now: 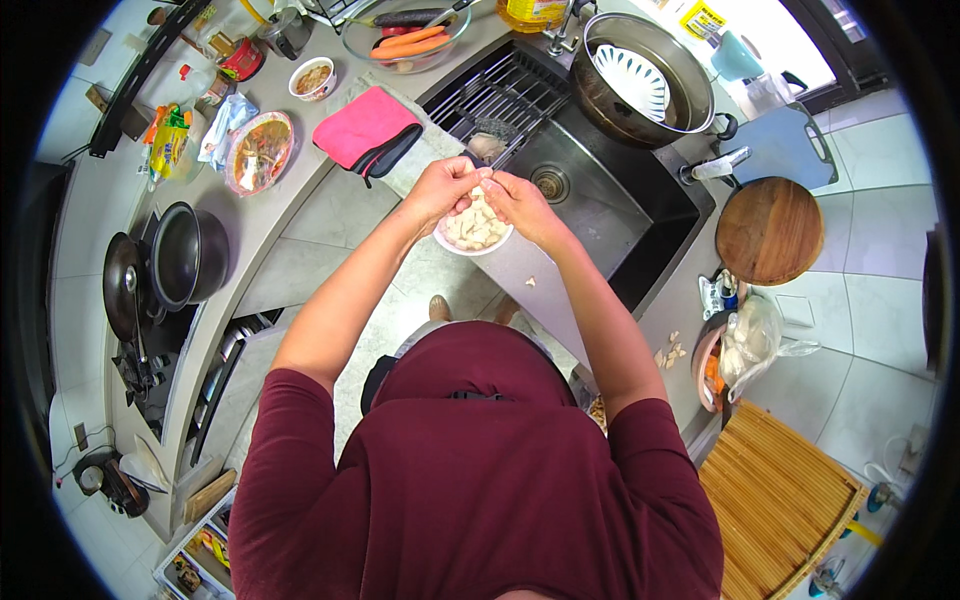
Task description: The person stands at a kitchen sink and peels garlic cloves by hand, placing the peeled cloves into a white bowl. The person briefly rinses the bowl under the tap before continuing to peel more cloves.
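My left hand [446,191] and my right hand [521,206] meet above a white bowl [474,250] at the counter's edge by the sink. Their fingertips are pinched together on a small pale piece, which the fingers mostly cover. The bowl holds many pale, peeled clove-like pieces [472,227], probably garlic. A pale scrap [531,281] lies on the counter to the right of the bowl, and several more scraps [670,354] lie farther right, near a container with a clear plastic bag [750,337].
A black sink [592,195] with a drying rack [502,97] lies just beyond my hands. A large steel pot [645,135] stands at its far corner. A pink cloth [367,127] is to the left, a round wooden board [770,231] to the right. A glass bowl [405,66] holds carrots.
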`<move>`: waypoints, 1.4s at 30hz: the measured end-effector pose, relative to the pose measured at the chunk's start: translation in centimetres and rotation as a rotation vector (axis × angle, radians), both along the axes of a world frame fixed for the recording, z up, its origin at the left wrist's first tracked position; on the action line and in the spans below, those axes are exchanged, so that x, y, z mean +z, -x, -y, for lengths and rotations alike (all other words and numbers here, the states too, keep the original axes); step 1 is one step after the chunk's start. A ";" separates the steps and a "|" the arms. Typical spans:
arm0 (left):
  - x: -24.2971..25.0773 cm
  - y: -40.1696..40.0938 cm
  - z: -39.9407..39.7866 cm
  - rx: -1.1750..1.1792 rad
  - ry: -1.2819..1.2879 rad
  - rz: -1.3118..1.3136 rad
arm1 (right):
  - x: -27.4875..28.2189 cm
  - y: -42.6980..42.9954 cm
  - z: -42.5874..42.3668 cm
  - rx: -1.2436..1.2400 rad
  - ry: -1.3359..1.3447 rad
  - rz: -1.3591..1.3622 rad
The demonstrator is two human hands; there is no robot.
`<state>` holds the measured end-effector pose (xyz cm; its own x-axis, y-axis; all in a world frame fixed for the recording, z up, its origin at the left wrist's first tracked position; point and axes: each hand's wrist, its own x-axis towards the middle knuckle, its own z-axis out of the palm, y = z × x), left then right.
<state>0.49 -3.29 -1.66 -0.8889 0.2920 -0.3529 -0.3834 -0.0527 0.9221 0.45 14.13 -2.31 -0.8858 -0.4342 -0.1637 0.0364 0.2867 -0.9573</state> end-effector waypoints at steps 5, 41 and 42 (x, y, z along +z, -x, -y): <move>1.8 -0.3 -0.3 -0.079 0.019 -0.001 | -0.1 0.9 -0.3 0.023 0.036 -0.188; -10.0 -0.2 1.3 -0.265 0.946 -0.383 | -1.6 -0.7 -0.2 -0.050 -0.508 -0.233; -10.2 -0.9 0.6 -0.362 1.052 -0.505 | -2.5 -0.6 -0.4 -0.064 -0.510 -0.236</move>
